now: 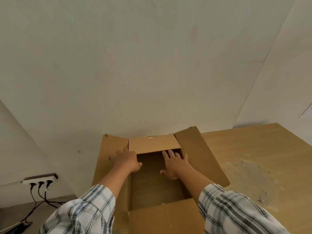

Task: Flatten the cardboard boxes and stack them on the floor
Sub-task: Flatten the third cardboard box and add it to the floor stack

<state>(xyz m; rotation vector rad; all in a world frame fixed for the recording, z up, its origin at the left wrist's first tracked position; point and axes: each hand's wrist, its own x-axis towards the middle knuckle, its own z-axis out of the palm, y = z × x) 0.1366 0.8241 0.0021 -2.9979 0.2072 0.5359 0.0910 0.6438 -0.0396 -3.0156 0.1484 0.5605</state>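
Observation:
A brown cardboard box [197, 157] stands open on a wooden table [253, 149], against the wall, with all its top flaps spread outward. My left hand [125, 160] lies flat on the left flap at its far inner corner, fingers spread. My right hand [175, 163] reaches inside the box opening with fingers apart, near the far flap. Neither hand grips anything. Both arms wear plaid sleeves. The inside of the box looks empty.
A pale wall rises right behind the box. At the lower left, a power strip [40, 179] with three plugged cables sits on the wall above the floor [16, 211]. The tabletop to the right has a scuffed, whitish patch [249, 171].

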